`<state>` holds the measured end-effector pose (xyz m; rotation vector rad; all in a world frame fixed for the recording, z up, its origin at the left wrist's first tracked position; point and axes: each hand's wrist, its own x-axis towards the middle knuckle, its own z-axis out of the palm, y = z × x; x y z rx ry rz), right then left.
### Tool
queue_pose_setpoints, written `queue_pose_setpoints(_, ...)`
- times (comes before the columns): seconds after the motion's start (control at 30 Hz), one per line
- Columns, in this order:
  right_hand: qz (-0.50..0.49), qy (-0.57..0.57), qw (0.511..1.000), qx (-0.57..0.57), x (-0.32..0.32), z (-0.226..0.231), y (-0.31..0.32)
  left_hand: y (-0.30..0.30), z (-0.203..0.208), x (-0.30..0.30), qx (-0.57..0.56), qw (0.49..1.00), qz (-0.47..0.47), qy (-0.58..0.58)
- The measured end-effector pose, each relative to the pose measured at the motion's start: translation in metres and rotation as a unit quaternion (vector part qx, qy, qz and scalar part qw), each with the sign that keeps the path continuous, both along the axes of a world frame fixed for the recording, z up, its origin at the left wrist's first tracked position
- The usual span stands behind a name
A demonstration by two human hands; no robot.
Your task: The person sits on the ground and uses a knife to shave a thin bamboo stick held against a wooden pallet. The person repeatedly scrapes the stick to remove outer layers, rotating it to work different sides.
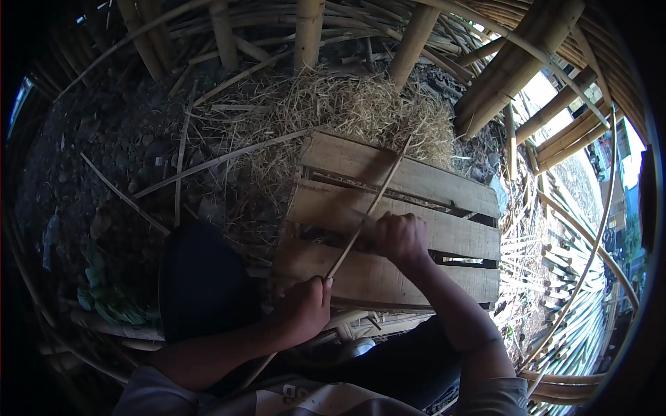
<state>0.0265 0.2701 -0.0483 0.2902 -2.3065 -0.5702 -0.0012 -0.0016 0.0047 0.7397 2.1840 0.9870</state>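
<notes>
Bamboo, or something close to it, is what I've got on the go: a long thin strip (387,175) slanting over the slatted wooden tabletop (444,239). Left fingers (319,295) are clamped on it right by the tabletop's near edge, thumb pressed along it, and from there it runs up and away to the right, its far end just past the back slat. Right fingers (401,225) are curled up tight in a fist just right of the strip's middle, closed on a blurred pale piece (364,220) that pokes out toward the strip; looks kinda like a blade, but it's too smeared to tell. Another pale length shows below my left forearm, roughly in line, can't tell if it's the same strip. As for the tabletop, it's low, rough planks with dark gaps between, sitting by my dark-clothed knee (208,277). Behind it there's a messy heap of straw-like shavings (371,107), then thick bamboo posts (309,35). Left side is dark, littered ground (104,180) with loose strips and some green leaves (104,295). Over on the right it's super bright, with loads of pale poles (572,305) laid out.
</notes>
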Motion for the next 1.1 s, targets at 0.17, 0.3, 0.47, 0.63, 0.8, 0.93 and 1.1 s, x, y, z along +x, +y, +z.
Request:
queue_pose_setpoints(0.17, -0.012, -0.267, 0.903, -0.335, 0.017, 0.026, -0.065, -0.003, -0.005, 0.005, 0.004, 0.998, -0.013, 0.056)
queue_pose_setpoints(0.3, 0.07, -0.029, 0.995, -0.068, -0.006, 0.008, -0.008, -0.004, -0.004, 0.009, 0.011, 0.997, -0.019, 0.078)
queue_pose_setpoints(0.47, -0.03, -0.287, 0.901, -0.324, 0.007, 0.022, -0.049, -0.004, -0.008, 0.011, -0.004, 0.998, -0.019, 0.055)
queue_pose_setpoints(0.63, 0.032, -0.049, 0.998, -0.031, -0.009, 0.013, 0.021, -0.004, -0.007, 0.01, 0.001, 0.996, -0.032, 0.087)
queue_pose_setpoints(0.8, 0.052, -0.127, 0.973, -0.185, 0.002, 0.01, -0.023, -0.008, -0.018, 0.012, 0.019, 0.992, -0.035, 0.116)
queue_pose_setpoints(0.93, -0.107, -0.09, 0.968, -0.209, -0.024, 0.001, 0.038, -0.003, -0.007, 0.01, -0.003, 0.996, -0.047, 0.069)
queue_pose_setpoints(1.1, -0.043, -0.284, 0.912, -0.294, -0.011, 0.029, -0.022, -0.01, -0.015, 0.013, -0.001, 0.995, -0.031, 0.09)
